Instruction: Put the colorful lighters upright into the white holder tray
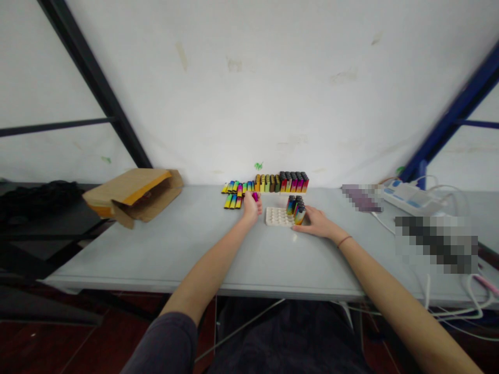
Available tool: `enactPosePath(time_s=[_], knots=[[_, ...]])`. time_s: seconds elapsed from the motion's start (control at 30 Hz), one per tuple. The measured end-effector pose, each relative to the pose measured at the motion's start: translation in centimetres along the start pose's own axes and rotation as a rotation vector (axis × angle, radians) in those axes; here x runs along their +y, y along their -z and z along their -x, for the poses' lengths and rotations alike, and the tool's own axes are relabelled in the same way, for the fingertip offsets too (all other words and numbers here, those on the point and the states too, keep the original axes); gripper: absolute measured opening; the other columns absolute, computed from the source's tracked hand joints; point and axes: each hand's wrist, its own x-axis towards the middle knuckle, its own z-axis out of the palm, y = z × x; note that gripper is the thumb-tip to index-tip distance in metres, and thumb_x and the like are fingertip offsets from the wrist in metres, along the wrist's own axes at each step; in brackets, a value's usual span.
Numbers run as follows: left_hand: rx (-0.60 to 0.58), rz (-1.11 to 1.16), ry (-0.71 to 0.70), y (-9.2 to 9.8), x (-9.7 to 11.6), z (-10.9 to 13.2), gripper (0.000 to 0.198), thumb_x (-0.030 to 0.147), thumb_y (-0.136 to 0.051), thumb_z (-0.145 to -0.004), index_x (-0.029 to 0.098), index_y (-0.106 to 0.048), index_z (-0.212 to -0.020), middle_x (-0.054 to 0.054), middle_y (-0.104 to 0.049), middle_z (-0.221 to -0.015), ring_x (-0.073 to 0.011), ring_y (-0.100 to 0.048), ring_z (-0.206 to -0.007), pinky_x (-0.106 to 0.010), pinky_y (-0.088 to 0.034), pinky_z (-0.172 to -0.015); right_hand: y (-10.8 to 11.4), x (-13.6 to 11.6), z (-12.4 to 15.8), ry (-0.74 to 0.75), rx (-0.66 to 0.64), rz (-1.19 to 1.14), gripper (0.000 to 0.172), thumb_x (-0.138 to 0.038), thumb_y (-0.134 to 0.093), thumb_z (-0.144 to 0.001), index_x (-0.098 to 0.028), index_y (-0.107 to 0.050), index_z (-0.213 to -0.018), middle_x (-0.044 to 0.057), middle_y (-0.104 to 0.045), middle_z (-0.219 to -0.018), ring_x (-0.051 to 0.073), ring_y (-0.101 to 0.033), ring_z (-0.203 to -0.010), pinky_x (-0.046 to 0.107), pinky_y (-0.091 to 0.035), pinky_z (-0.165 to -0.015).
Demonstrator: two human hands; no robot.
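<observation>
My left hand (252, 209) is closed, its fingers curled around a lighter (255, 196) whose purple end shows above them. Just right of it lies a white tray (276, 216) with rows of round holes. Colourful lighters with black tops (299, 212) stand upright in the tray's right part. My right hand (318, 223) grips the tray's right edge, thumb at the front and fingers behind, close against the lighters. Loose rainbow-coloured lighters (233, 201) lie on the table left of and behind my left hand.
Upright lighters with yellow-to-dark tops (267, 183) and a black-topped block of lighters (293, 182) stand by the wall. An opened cardboard box (134, 192) lies left. Rightward are a phone (362, 198), a power strip (409, 196) and cables (384, 223).
</observation>
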Motion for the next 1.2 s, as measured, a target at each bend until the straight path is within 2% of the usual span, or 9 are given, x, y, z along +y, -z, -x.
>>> enactPosePath(time_s=[0.1,0.43,0.67,0.73,0.87,1.0,1.1,1.2], knots=[[0.009,0.006,0.011,-0.1,0.0,0.2,0.041,0.049,-0.028,-0.095,0.023,-0.038,-0.065,0.009,-0.022,-0.041,-0.0064,-0.016,-0.030,-0.018,-0.009,-0.034,0.0,0.0,0.0,0.002,-0.003,-0.006,0.076,-0.065,-0.069,-0.078,-0.016,-0.057,-0.134,0.020,-0.062,-0.138,0.040,-0.058,-0.124,0.054,-0.044,-0.104],[-0.075,0.035,0.017,-0.6,0.1,1.3,0.043,0.048,-0.029,-0.095,0.022,-0.037,-0.063,0.009,-0.019,-0.041,-0.0060,-0.014,-0.031,-0.018,-0.008,-0.035,-0.1,-0.1,0.0,0.004,-0.002,-0.002,0.076,-0.065,-0.069,-0.078,-0.015,-0.058,-0.133,0.020,-0.062,-0.137,0.040,-0.059,-0.122,0.052,-0.044,-0.104],[-0.010,0.057,-0.074,-0.6,0.1,1.0,0.044,0.053,-0.032,-0.094,0.022,-0.036,-0.063,0.009,-0.021,-0.041,-0.0061,-0.014,-0.033,-0.018,-0.008,-0.036,0.0,-0.1,-0.1,0.005,0.000,-0.006,0.077,-0.065,-0.070,-0.077,-0.014,-0.058,-0.133,0.020,-0.063,-0.135,0.040,-0.060,-0.121,0.052,-0.046,-0.103],[-0.033,0.078,-0.077,-0.7,0.1,1.1,0.044,0.053,-0.032,-0.094,0.022,-0.036,-0.064,0.009,-0.021,-0.042,-0.0063,-0.015,-0.033,-0.019,-0.010,-0.036,0.0,-0.1,-0.1,0.000,-0.003,-0.002,0.077,-0.065,-0.069,-0.077,-0.014,-0.058,-0.133,0.021,-0.063,-0.135,0.041,-0.060,-0.120,0.053,-0.045,-0.103],[-0.153,0.092,-0.103,-1.1,-0.1,1.4,0.043,0.054,-0.032,-0.095,0.022,-0.039,-0.067,0.009,-0.025,-0.044,-0.0070,-0.020,-0.034,-0.019,-0.018,-0.036,0.1,-0.1,0.0,0.002,-0.014,0.003,0.076,-0.063,-0.069,-0.079,-0.012,-0.057,-0.134,0.022,-0.063,-0.136,0.041,-0.060,-0.120,0.054,-0.045,-0.102],[-0.267,-0.029,-0.245,-1.7,-0.9,1.4,0.033,0.050,-0.042,-0.094,0.022,-0.044,-0.076,0.007,-0.040,-0.051,-0.0089,-0.040,-0.042,-0.020,-0.036,-0.044,0.2,-0.3,0.0,0.013,-0.006,0.002,0.074,-0.062,-0.069,-0.079,-0.014,-0.056,-0.135,0.021,-0.063,-0.136,0.040,-0.060,-0.120,0.053,-0.045,-0.102],[-0.370,-0.252,-0.449,-1.9,-1.8,1.5,0.021,0.040,-0.055,-0.091,0.021,-0.054,-0.084,0.001,-0.060,-0.071,-0.0121,-0.060,-0.068,-0.023,-0.051,-0.065,0.3,-0.4,0.1,0.021,0.001,0.000,0.073,-0.062,-0.069,-0.079,-0.015,-0.056,-0.135,0.019,-0.063,-0.136,0.039,-0.060,-0.121,0.052,-0.045,-0.102],[-0.454,-0.476,-0.636,-1.9,-2.6,1.7,0.022,0.040,-0.063,-0.089,0.018,-0.065,-0.093,-0.007,-0.067,-0.101,-0.0173,-0.063,-0.097,-0.026,-0.054,-0.080,0.2,-0.4,0.1,0.014,-0.003,0.002,0.071,-0.062,-0.068,-0.080,-0.016,-0.058,-0.133,0.018,-0.066,-0.132,0.039,-0.062,-0.118,0.051,-0.047,-0.100]])
